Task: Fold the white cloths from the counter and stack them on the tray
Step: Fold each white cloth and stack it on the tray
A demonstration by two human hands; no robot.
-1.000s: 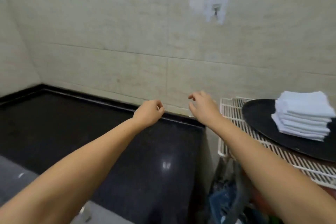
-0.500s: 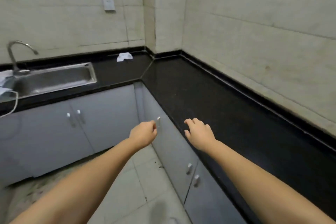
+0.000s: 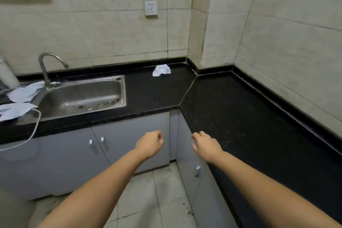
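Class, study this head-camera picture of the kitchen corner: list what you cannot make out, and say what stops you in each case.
1. White cloths by the sink: cut off by the left edge of the head view, so their number is unclear.
2. Tray: outside the frame.
3. Small white cloth near the corner: too small to tell whether it is folded.
4. Left hand and right hand: seen from behind, palms hidden, fingers curled; apparently empty.

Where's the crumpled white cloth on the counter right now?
In the head view, the crumpled white cloth lies on the black counter against the back wall, right of the sink, near the inner corner.
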